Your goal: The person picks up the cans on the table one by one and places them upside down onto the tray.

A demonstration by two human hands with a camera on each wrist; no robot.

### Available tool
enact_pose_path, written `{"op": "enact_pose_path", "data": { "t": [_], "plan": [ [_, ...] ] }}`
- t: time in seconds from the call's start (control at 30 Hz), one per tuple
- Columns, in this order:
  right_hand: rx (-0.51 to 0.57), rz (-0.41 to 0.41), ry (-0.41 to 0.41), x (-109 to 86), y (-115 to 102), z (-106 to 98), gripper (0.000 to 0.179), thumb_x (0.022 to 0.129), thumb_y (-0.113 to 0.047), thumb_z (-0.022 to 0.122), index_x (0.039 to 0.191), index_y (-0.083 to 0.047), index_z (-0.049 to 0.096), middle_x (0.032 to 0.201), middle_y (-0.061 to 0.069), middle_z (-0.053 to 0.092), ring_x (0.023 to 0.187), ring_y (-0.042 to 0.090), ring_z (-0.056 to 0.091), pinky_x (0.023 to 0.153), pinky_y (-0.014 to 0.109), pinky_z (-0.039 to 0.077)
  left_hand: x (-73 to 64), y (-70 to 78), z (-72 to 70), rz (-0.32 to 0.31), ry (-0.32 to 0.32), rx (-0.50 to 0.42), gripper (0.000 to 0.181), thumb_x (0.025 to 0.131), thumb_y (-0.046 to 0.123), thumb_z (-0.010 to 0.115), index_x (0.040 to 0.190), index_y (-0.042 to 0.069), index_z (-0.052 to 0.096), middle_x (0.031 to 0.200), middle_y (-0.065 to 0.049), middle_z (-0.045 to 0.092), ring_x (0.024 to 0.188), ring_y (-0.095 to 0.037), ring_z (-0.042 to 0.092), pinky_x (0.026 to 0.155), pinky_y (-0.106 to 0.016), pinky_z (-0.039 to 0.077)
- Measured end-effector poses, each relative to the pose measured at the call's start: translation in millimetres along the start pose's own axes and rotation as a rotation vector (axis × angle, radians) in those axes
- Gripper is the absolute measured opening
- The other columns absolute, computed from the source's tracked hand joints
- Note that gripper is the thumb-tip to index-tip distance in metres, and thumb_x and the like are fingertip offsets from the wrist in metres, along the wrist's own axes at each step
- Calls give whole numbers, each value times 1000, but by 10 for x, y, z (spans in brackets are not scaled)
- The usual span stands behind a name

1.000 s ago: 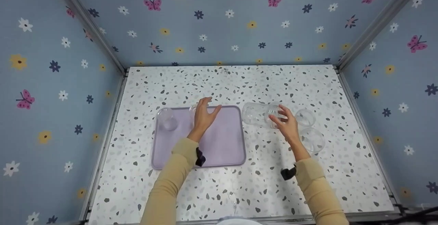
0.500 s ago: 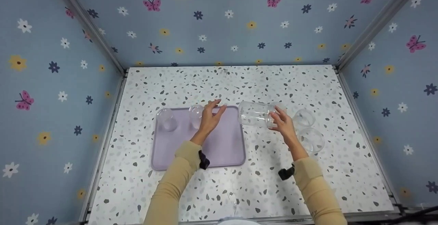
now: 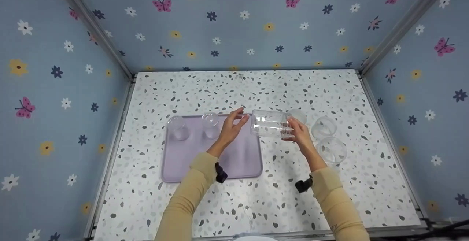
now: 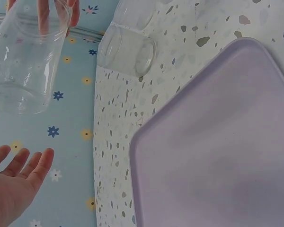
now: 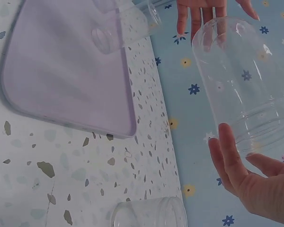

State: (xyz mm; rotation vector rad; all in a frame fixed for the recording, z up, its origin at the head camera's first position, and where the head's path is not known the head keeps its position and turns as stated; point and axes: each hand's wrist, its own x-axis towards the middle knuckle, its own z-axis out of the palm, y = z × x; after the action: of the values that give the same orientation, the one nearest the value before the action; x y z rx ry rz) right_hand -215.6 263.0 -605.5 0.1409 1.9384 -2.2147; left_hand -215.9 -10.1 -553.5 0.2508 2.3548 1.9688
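My right hand grips a clear jar near its ridged neck, fingers on one side and thumb on the other. The jar lies sideways in the air, its base pointing left over the right edge of the lilac tray. My left hand is held over the tray with fingers spread, close to the jar's base. In the left wrist view, a gap shows between the left hand and the jar. Two more clear jars, one at the tray's left and another beside it, stand on the tray.
To the right of the tray, three clear jars stand on the speckled table: a back one, a middle one and a front one. Flowered blue panels enclose the table at the back and sides.
My right hand has carried the jar left toward the tray, its grip closing around the neck. My left hand has moved right, away from the second jar on the tray.
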Motion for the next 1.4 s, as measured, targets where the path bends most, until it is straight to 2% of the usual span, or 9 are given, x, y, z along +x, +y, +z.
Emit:
{"op": "enact_pose_path", "data": {
  "t": [0.17,0.2,0.33,0.43,0.67,0.97,1.23,1.3,1.4],
  "plan": [
    [-52,4,27,-252,-354,272,66,84,-50,50,127,0,42,110,24,55,84,29,61,66,38,52,-28,38,-4,-8,-82,-47,55,88,23,53,134,0,35,128,-17,41,112,-29,42,86,-40,41],
    [-93,35,56,-341,-505,374,65,86,-46,47,128,3,38,113,27,52,88,33,60,68,40,51,-40,62,-8,-10,-102,-58,56,87,21,54,134,-1,33,129,-19,39,113,-31,41,86,-41,41],
    [-72,86,57,-398,-624,461,53,93,-35,41,130,2,36,116,29,50,92,37,57,67,38,52,-124,242,-26,-11,-154,-85,61,85,20,55,135,-3,29,130,-21,36,114,-35,39,86,-43,40],
    [-64,99,53,-397,-642,491,49,95,-31,38,130,3,36,117,29,49,94,39,56,66,36,52,-179,342,-21,-11,-171,-87,66,83,23,56,136,-3,27,130,-20,35,114,-35,38,86,-41,40],
    [-58,111,59,-364,-613,520,48,93,-33,39,126,2,40,112,28,52,88,35,58,63,35,52,-208,362,3,-38,-186,-83,73,80,29,62,137,1,26,133,-18,32,115,-29,38,87,-37,40],
    [-52,158,34,-313,-580,510,52,93,-36,38,129,1,36,117,30,48,81,27,60,65,35,52,-201,344,18,-35,-186,-86,63,82,17,60,135,1,30,128,-24,36,109,-30,44,80,-32,45],
    [-29,192,41,-305,-578,531,49,93,-36,38,128,-2,35,117,27,49,79,24,60,65,35,52,-206,359,13,-34,-166,-68,60,82,16,60,133,-2,33,121,-22,42,106,-30,45,79,-31,44],
    [-8,209,32,-297,-578,538,48,93,-36,38,127,-3,35,118,27,48,81,25,59,66,35,52,-201,350,16,-32,-160,-72,59,82,14,60,132,-2,34,120,-21,43,105,-30,45,78,-30,45],
    [10,237,0,-290,-570,541,49,93,-37,36,128,-3,33,122,29,44,90,33,55,69,36,51,-151,222,38,-26,-152,-91,59,81,14,62,132,-1,35,118,-20,44,104,-30,46,76,-30,45]
  ]
}}
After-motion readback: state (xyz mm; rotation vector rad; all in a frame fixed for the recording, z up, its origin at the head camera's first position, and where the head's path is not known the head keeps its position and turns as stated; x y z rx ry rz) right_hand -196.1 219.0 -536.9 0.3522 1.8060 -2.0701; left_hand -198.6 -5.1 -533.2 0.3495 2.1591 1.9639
